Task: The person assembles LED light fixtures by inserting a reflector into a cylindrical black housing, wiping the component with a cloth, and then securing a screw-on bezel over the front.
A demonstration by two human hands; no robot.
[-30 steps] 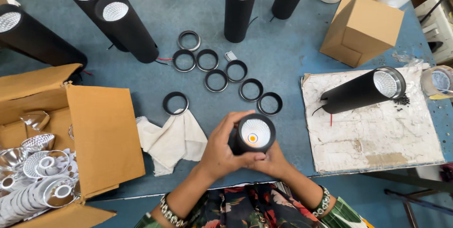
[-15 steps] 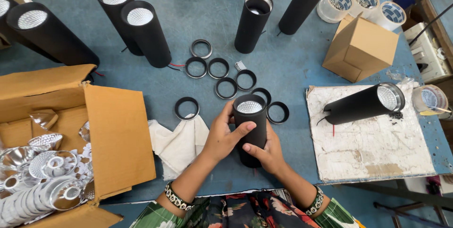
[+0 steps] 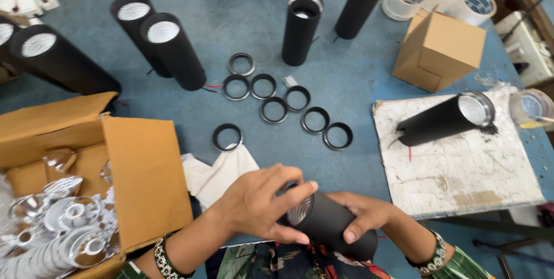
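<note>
L hand [image 3: 259, 201] fingers spread, curled in grip, R hand [image 3: 362, 214] cupped beneath, thumb up, forearms converging

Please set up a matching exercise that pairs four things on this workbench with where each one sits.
Things:
1. black tube
2. closed cardboard box
3. white cloth
4. silver reflector cups

Places:
A. inside the open carton at the left edge
B. flat on the blue table, just beyond the left hand
C. standing at the upper right, near the tape rolls
D. held between both hands at the bottom centre

Pairs: 1-D, 2-C, 3-B, 4-A. The left hand covers the tube's open end while the right hand supports its body.
</note>
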